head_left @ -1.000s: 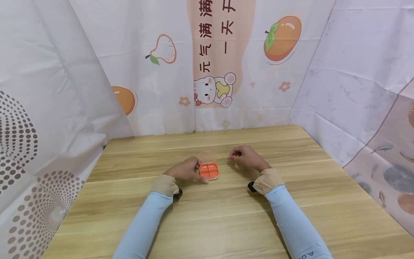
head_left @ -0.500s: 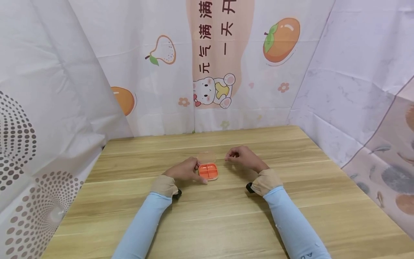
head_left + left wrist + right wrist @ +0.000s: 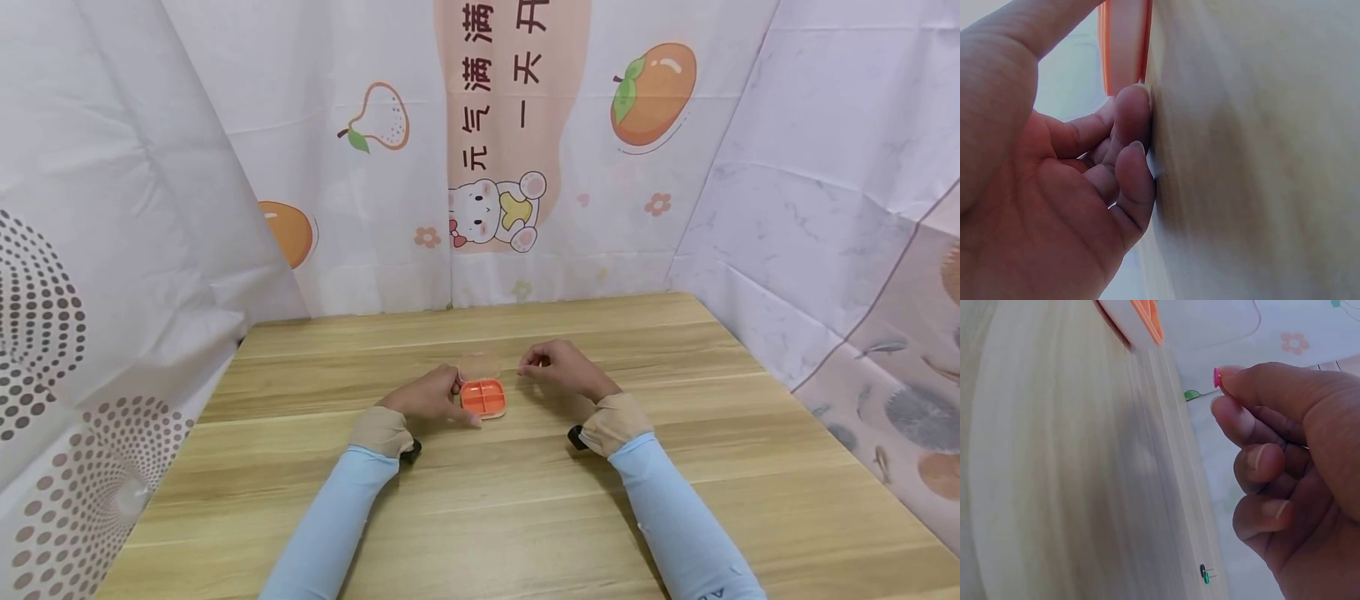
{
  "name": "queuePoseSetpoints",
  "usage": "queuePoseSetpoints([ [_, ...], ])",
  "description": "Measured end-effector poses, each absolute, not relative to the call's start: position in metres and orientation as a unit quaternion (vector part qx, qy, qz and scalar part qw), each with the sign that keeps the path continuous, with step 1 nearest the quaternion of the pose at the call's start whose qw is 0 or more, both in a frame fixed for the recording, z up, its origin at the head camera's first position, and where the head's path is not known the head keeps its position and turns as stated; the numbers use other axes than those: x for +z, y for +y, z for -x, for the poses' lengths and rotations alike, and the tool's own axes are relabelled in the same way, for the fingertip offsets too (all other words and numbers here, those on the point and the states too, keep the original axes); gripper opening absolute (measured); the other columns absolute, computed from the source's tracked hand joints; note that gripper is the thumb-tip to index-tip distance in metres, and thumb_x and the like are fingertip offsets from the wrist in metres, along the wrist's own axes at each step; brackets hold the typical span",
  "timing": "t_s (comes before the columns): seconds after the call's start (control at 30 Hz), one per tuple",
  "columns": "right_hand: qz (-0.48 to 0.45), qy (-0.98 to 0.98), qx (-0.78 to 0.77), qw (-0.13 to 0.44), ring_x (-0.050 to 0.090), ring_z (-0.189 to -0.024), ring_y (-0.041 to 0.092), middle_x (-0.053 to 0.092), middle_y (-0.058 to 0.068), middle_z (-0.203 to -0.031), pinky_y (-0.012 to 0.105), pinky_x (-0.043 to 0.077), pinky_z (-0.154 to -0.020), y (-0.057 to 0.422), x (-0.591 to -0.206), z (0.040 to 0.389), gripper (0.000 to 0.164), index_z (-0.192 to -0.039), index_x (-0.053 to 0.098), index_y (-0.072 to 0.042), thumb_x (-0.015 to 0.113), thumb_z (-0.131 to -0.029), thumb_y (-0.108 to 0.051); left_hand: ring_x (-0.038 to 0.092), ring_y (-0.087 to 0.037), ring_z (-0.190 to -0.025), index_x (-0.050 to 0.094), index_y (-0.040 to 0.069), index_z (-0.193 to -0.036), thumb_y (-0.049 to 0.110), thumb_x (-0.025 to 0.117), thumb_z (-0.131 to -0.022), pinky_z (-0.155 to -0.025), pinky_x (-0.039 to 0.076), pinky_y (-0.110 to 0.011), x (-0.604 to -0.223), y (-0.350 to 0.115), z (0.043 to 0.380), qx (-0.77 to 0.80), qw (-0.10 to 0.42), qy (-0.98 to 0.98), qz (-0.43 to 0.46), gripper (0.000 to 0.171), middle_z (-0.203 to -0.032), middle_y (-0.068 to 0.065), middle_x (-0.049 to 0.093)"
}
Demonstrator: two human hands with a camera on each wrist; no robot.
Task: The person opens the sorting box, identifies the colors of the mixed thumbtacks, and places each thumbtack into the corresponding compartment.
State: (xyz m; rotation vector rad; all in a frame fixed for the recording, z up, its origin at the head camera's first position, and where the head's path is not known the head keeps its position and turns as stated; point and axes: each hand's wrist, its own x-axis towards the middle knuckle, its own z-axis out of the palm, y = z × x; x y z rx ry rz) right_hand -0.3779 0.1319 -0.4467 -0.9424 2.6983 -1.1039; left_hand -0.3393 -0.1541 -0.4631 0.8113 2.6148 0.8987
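A small orange pill box point(image 3: 483, 398) lies on the table with its divided compartments exposed. Its clear lid point(image 3: 480, 364) is swung back on the far side. My left hand point(image 3: 430, 395) grips the box from the left, thumb along the near side and fingers by the far left corner; in the left wrist view the curled fingertips lie against the tabletop. To the right of the box, my right hand point(image 3: 564, 367) is raised a little. Its thumb and index finger pinch a tiny pink thumbtack point(image 3: 1217, 377), the other fingers curled in behind.
A black thumbtack point(image 3: 1203, 570) and a green thumbtack point(image 3: 1207, 579) lie on the wooden table point(image 3: 480, 517), pins showing, in the right wrist view. A printed curtain point(image 3: 390, 275) hangs along the table's back edge, with more curtains at both sides.
My right hand has shifted slightly left, closer to the pill box. The left hand and the box stay where they were.
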Motion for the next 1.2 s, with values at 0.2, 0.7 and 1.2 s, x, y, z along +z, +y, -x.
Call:
queuePoseSetpoints([
  [0.2,0.328,0.872,-0.361,0.037,0.054,-0.072,0.016,0.069,0.001,-0.085,0.028,0.043,-0.063,0.127,-0.446,0.376,0.012,-0.094,0.072,-0.014,0.068,-0.093,-0.025,0.046,-0.014,-0.077,0.053,0.007,-0.104,0.049,0.083,-0.071,-0.064,0.041,-0.025,-0.462,-0.154,0.339,0.307,0.132,0.902,-0.274,0.061,-0.091,-0.004,0.056],
  [0.7,0.336,0.872,-0.354,0.046,0.054,-0.070,0.015,0.070,0.001,-0.084,0.027,0.043,-0.060,0.117,-0.449,0.374,0.009,-0.093,0.072,-0.018,0.069,-0.092,-0.026,0.044,-0.015,-0.074,0.055,0.006,-0.104,0.047,0.082,-0.072,-0.061,0.038,-0.025,-0.461,-0.153,0.337,0.306,0.130,0.900,-0.282,0.059,-0.089,-0.008,0.056],
  [1.2,0.374,0.859,-0.350,0.023,0.053,-0.067,0.011,0.070,-0.007,-0.084,0.026,0.043,-0.060,0.099,-0.449,0.369,0.010,-0.093,0.074,-0.017,0.070,-0.091,-0.026,0.046,-0.016,-0.077,0.054,0.007,-0.107,0.051,0.082,-0.071,-0.063,0.039,-0.026,-0.460,-0.154,0.337,0.305,0.140,0.903,-0.268,0.063,-0.092,-0.007,0.055],
])
